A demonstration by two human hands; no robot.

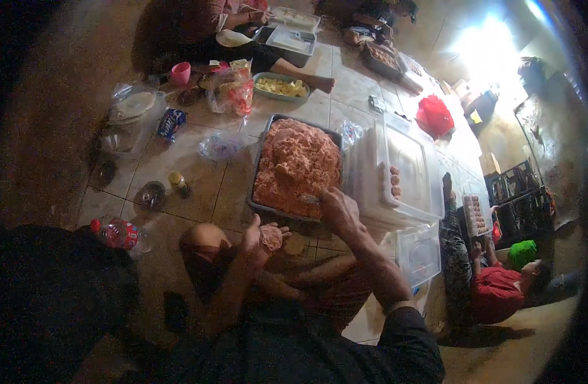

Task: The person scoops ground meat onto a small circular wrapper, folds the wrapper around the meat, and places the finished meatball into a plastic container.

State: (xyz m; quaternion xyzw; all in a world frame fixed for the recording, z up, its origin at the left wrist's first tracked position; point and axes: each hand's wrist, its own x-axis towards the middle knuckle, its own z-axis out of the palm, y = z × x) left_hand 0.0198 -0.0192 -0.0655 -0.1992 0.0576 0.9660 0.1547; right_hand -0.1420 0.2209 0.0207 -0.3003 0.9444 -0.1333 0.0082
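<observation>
A deep dark tray (251,182) on the tiled floor before me is heaped with pinkish minced filling (298,153). Over its near right corner, my right hand (341,207) grips a small flat utensil (309,198) whose tip rests against the filling. Most of the handle is hidden by my fingers. My left hand (251,240) is turned palm up below the tray's near edge. On its fingers lies a small round portion of filling (271,238), apparently on a thin wrapper.
Stacked clear plastic containers (413,168) stand right of the tray, with a lid (418,252) nearer me. Left are a small bottle (178,181), a plastic bottle (121,233) and a bag of round wrappers (135,105). A co-worker in red (497,293) sits right; others sit across.
</observation>
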